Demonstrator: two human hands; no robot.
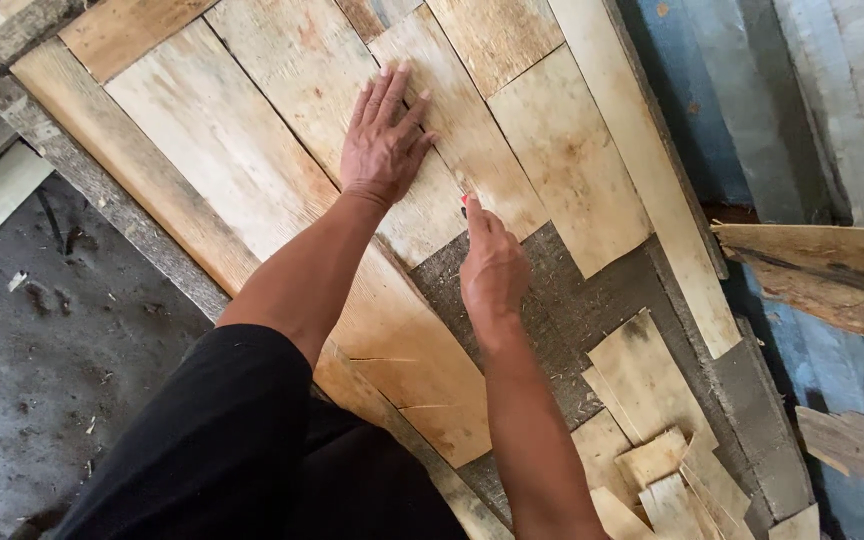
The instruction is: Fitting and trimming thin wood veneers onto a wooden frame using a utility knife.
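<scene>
Veneer sheets (282,140): pale tan, yellowish, fine straight grain, faint reddish blotches, grey smudges.
Base board (552,300): dark grey-brown, rough streaked grain.
Offcut pieces (652,460): light straw-yellow.
Small tool (465,200) in right hand (492,270): red.
Floor (42,350): dark grey, pale flecks.
Wall (712,110): blue-grey, mottled.
Garment (222,450): plain black.
Side plank (822,275): tan, dark streak.

Bare forearms; black garment (222,450), seemingly short-sleeved.
</scene>
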